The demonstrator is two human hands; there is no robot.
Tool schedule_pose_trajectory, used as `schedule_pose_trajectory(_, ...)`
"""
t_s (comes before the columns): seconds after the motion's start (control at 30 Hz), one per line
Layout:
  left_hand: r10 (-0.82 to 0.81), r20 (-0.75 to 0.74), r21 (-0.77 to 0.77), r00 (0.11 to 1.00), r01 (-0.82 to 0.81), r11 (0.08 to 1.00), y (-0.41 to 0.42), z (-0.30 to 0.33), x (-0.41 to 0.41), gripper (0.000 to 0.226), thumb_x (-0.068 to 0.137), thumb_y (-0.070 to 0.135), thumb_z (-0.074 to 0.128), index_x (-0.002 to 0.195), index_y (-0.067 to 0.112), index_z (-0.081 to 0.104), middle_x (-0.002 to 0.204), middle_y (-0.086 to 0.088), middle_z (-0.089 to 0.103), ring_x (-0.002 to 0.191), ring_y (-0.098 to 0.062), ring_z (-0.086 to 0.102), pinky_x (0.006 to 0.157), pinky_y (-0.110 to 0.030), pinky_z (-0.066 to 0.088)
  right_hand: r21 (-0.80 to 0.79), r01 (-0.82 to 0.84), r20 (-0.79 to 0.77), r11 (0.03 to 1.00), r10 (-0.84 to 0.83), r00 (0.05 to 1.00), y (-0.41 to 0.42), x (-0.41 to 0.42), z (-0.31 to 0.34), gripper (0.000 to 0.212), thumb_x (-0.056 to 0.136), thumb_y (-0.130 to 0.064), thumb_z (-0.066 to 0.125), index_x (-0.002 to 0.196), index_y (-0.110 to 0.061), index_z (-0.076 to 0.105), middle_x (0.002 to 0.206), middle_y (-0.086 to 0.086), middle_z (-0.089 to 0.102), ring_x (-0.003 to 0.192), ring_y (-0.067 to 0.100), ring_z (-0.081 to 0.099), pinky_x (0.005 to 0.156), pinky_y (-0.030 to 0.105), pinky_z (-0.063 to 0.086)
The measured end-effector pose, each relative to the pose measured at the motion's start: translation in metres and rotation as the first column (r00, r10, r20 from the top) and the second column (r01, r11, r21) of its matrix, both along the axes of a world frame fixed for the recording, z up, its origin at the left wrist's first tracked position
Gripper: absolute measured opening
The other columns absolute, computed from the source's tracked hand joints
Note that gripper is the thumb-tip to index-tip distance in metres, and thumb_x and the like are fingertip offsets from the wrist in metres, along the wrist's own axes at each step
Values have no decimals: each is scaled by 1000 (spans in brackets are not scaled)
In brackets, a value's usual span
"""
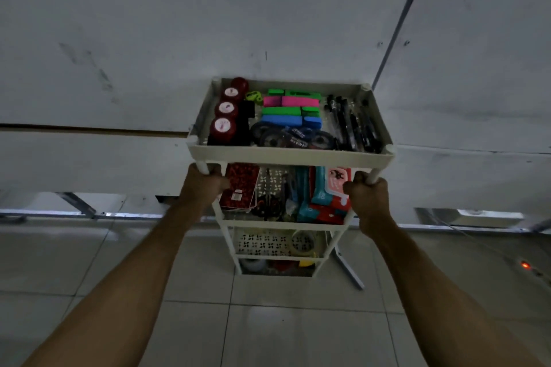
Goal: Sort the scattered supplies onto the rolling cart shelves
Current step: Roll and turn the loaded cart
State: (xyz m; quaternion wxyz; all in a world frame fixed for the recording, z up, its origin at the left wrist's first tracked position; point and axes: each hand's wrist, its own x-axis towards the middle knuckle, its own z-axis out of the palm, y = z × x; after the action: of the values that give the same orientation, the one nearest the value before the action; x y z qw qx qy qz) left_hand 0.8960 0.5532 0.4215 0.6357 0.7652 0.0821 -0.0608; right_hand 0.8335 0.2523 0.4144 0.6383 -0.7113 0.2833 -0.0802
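Note:
A white rolling cart point(290, 156) stands in front of me on the tiled floor. Its top shelf holds round red containers point(225, 119), green, pink and blue highlighters point(290, 110), tape dispensers point(293, 138) and black pens point(353, 124). The middle shelf carries a red notebook point(240, 188), scissors point(265, 207) and red and teal packets point(326, 197). Tape rolls point(302, 243) lie on the lower shelves. My left hand point(202, 186) grips the front left post just under the top shelf. My right hand point(368, 194) grips the front right post.
White tables point(89, 164) run left and right behind the cart, with metal legs point(348, 265) below. A power strip with an orange light point(526, 265) lies on the floor at the right. Grey floor tiles point(268, 331) spread toward me.

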Motion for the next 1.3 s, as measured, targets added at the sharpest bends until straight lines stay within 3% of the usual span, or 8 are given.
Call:
schedule_pose_trajectory(0.13,-171,85,-63,982,177,982,6,-5,19,63,66,-23,52,36,25,25,39,7,25,40,-11,25,48,-20,27,1,-83,81,997,82,993,-6,9,-6,40,62,4,55,36,-23,42,45,-5,46,50,18,48,54,31,41)
schedule_pose_trajectory(0.3,-3,200,-71,980,17,997,-3,-33,5,60,69,-19,57,41,25,27,42,4,26,41,-12,27,44,-20,26,44,-76,235,996,64,970,-6,6,-22,45,70,4,58,39,-26,45,44,-12,52,43,0,54,40,17,42)
schedule_pose_trajectory(0.43,161,312,-100,936,-136,986,-10,-65,-3,51,71,-13,60,51,21,28,42,9,29,40,-7,28,40,-15,26,76,-32,270,997,10,963,0,-5,-62,32,81,-5,64,62,-29,56,75,-1,72,72,12,72,54,28,54)
schedule_pose_trajectory(0.57,258,290,-170,922,-215,962,-17,-94,-1,48,73,-12,59,51,19,31,43,6,32,36,-7,31,37,-14,28,93,36,324,995,-65,944,3,4,-72,28,76,-5,65,56,-25,59,64,-3,71,63,15,71,47,25,51)
schedule_pose_trajectory(0.87,-45,298,-228,953,116,967,-4,-99,16,60,68,-21,45,35,26,26,36,9,26,30,-9,24,36,-12,22,-80,-83,389,993,108,915,-11,14,-79,48,76,5,59,39,-24,50,56,-1,64,64,16,69,45,23,48)
schedule_pose_trajectory(1.1,75,376,-183,924,-6,983,-8,-124,5,54,71,-17,50,43,23,27,34,12,28,30,-7,29,38,-11,27,-94,35,418,995,8,909,-2,7,-120,9,80,-4,67,83,-13,66,84,9,72,73,22,71,54,27,56)
schedule_pose_trajectory(1.23,-20,345,-148,939,76,986,-4,-116,10,61,67,-20,46,34,27,26,36,9,24,30,-10,23,38,-13,23,-55,17,323,998,1,947,-8,15,-115,34,78,-5,67,111,-1,60,97,16,69,83,28,70,59,32,58)
schedule_pose_trajectory(1.3,-41,347,-139,937,94,986,-1,-117,10,61,68,-21,47,35,27,28,37,9,26,31,-9,25,38,-13,24,-78,-14,367,997,41,929,-8,11,-115,24,77,-2,65,101,-5,66,90,12,72,80,28,71,57,30,56)
